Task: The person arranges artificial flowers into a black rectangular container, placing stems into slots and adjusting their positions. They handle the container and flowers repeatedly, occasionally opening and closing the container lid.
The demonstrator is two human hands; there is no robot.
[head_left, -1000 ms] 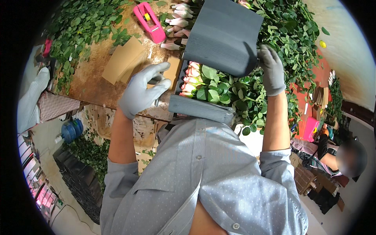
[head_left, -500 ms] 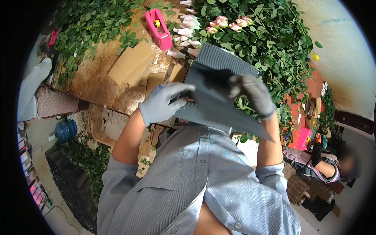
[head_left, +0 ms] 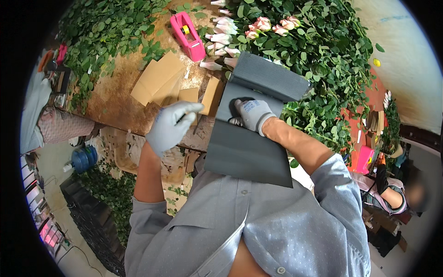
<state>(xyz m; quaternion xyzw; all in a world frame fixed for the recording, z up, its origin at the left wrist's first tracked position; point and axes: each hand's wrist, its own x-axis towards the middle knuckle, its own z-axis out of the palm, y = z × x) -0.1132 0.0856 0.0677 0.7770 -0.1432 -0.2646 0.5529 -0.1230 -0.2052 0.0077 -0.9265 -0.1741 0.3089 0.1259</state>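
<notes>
- Grey sheet (head_left: 244,152) lies nearest, lower edge over the person's shirt, top end folded up.
- R hand (head_left: 253,113), gloved, flat on the sheet by the fold; grip apart, pressing, not clamped.
- L hand (head_left: 171,125), gloved, just left of sheet, above worktop (head_left: 115,92) edge; grip loose, holds nothing.
- Beyond: cardboard pieces (head_left: 159,78), pink tape dispenser (head_left: 188,36), pink roses (head_left: 267,25) among leaves.

Worn brown table (head_left: 117,92), cardboard pieces (head_left: 157,78) (flat), pink tape dispenser (head_left: 188,37)

The left hand (head_left: 173,124) has let go of the grey sheet (head_left: 249,147) and hovers at nine o'clock; the right hand (head_left: 253,113) now seemingly presses its middle.
</notes>
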